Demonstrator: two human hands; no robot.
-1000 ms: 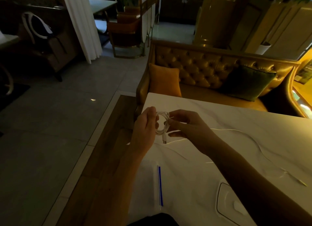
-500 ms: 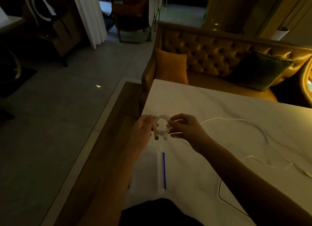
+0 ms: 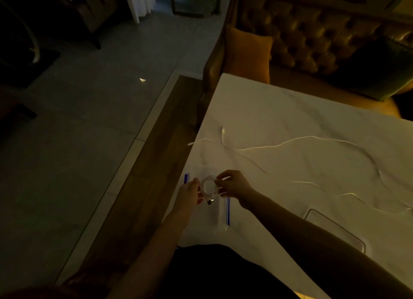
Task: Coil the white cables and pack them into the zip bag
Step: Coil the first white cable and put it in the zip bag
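Both grips pinching coiled cable [image 3: 209, 188] above marble table [image 3: 290, 124], dim room.

Zip bag [image 3: 220, 211] partly behind both hands, loose cable [image 3: 312, 140] motion-blurred.

White marble-look table top [image 3: 301, 120]: smooth, faintly veined. Clear plastic zip bag [image 3: 218, 213]: glossy, blue seal strip. Thin white cable coil [image 3: 209, 187]: smooth plastic sheath. Tufted brown sofa [image 3: 312, 37]: shiny leather.

A white marble worktop [image 3: 290, 120] fills the right of the frame. On it lie a loose white cable [image 3: 290, 141] across the middle and a clear zip bag [image 3: 220, 218] at lower centre.
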